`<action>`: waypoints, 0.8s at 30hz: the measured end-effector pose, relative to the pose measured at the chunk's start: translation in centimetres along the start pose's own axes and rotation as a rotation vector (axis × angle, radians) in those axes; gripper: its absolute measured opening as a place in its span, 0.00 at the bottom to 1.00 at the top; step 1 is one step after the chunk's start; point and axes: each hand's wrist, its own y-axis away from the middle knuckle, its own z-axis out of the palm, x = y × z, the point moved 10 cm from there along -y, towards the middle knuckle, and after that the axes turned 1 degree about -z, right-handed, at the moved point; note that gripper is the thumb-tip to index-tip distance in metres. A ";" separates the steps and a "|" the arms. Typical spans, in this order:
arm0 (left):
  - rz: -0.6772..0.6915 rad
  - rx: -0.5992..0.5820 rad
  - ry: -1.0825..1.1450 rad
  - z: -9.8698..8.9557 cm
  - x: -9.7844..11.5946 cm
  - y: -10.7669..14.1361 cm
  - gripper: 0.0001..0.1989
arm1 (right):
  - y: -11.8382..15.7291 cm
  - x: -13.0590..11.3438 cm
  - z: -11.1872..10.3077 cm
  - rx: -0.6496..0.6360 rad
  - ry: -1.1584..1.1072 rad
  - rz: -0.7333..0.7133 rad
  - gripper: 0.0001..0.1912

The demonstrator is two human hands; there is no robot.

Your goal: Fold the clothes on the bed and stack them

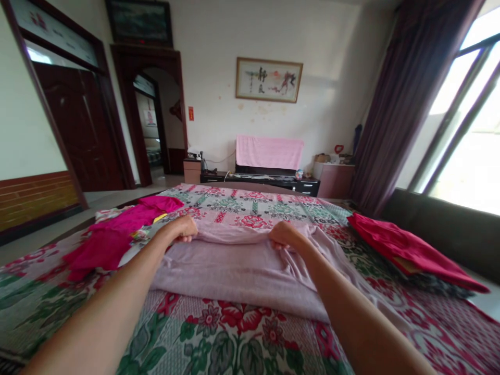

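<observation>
Left hand [185, 228]: fingers clamped on cloth [238, 268], far side
Right hand [284, 235]: fingers clamped on same side, farther right
Cloth: on cover [222, 354], between magenta clothes [113, 234] left and red clothes [406, 247] right

Through the head view, I have my left arm [113, 291] and right arm [347, 299] reaching forward from below, bare and slanting toward each other. My left hand [185, 228] is closed, fingers curled under; my right hand [282, 235] is clenched too, wrist bent inward. The fists sit apart, nearly level.
</observation>
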 end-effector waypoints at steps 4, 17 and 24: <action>-0.032 0.092 0.086 -0.6 1.3 -1.5 0.16 | -2.1 -0.9 -2.8 0.299 -0.027 -0.080 0.18; 0.160 0.194 -0.109 4.0 3.3 -1.8 0.20 | -0.1 -3.4 3.4 0.109 0.148 -0.397 0.18; 0.241 0.177 -0.222 4.6 4.9 -0.9 0.22 | -1.2 -0.4 1.8 0.166 0.188 -0.245 0.20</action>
